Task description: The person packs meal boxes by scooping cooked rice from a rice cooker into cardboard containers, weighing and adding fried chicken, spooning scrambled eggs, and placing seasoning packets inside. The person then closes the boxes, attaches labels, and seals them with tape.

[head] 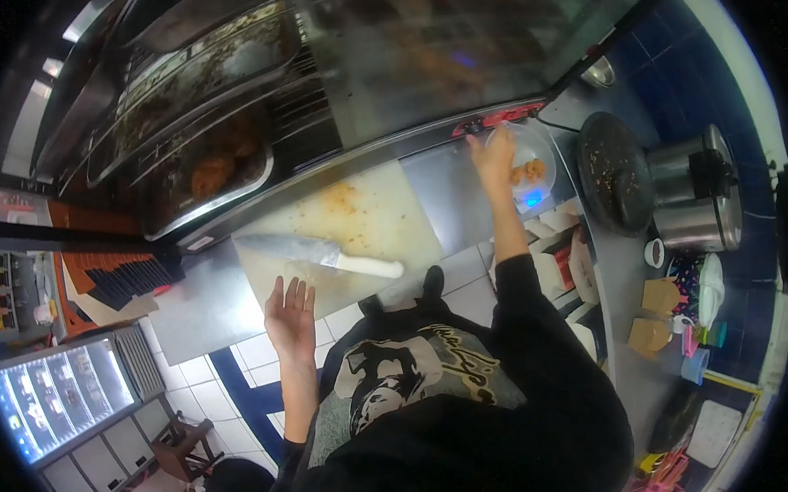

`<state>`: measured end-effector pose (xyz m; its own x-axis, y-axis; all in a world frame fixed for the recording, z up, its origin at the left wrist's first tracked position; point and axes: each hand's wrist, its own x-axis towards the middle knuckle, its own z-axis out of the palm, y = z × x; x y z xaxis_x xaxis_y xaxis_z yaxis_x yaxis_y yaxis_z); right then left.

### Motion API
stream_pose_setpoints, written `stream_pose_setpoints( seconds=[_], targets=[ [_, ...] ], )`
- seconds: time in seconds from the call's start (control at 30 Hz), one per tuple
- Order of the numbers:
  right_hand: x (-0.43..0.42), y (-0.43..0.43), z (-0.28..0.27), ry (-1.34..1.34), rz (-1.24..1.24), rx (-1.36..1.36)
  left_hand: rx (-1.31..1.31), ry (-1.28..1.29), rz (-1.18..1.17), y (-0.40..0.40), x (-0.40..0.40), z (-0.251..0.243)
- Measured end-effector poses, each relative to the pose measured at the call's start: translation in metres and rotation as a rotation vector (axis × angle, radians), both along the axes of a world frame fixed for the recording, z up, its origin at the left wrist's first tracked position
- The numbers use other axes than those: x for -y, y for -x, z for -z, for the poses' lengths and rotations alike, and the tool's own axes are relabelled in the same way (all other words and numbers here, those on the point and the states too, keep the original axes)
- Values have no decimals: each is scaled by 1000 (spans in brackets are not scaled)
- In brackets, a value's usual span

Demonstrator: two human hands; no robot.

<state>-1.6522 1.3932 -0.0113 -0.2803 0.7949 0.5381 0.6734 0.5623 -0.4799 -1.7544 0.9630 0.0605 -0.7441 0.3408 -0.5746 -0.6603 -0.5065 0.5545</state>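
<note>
My left hand (293, 323) is palm up with fingers apart and nothing in it, just off the front edge of a white cutting board (392, 200). A broad kitchen knife with a white handle (368, 265) lies across that board, its blade pointing left. Orange-brown crumbs and stains are scattered on the board. Over to the right, my right hand (497, 154) is at the left side of a clear plastic bowl (542, 140). Several fried, breaded pieces (529, 171) lie in the bowl. Its fingertips are curled out of sight, so its grip is unclear. A blue-lit display (532, 199) glows at the bowl's front.
Behind the board stands a glass-fronted food cabinet with metal trays (214, 207) holding fried food. At right are a dark stone mortar (615, 170), a metal pot (695, 187) and cartons (566, 258). A person (236, 487) and a stool (182, 443) appear lower left.
</note>
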Motion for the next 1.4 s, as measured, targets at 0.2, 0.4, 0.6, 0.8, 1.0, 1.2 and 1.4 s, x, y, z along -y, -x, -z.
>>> stream_pose_setpoints(
  seconds=[0.2, 0.4, 0.6, 0.8, 1.0, 1.2, 1.4],
  targets=[
    [-24, 16, 17, 217, -41, 74, -74, -10, 11, -11, -19, -8],
    [-37, 5, 6, 446, -192, -52, -267, 47, 26, -12, -51, -31],
    [-18, -23, -19, 195, -123, -148, -528, 115, 86, -19, -98, -49],
    [-39, -154, 45, 262, 486, -8, -691, 112, 253, -39, -153, -55],
    [-30, -201, 56, 912, 110, -714, -706, 98, 483, -69, -220, -38],
    [1, -367, -49, 880, 212, -1130, -705, 51, 648, -118, -289, -14],
    [26, -591, -112, 349, 867, -966, -674, -26, 897, -185, -361, -7]
  ],
)
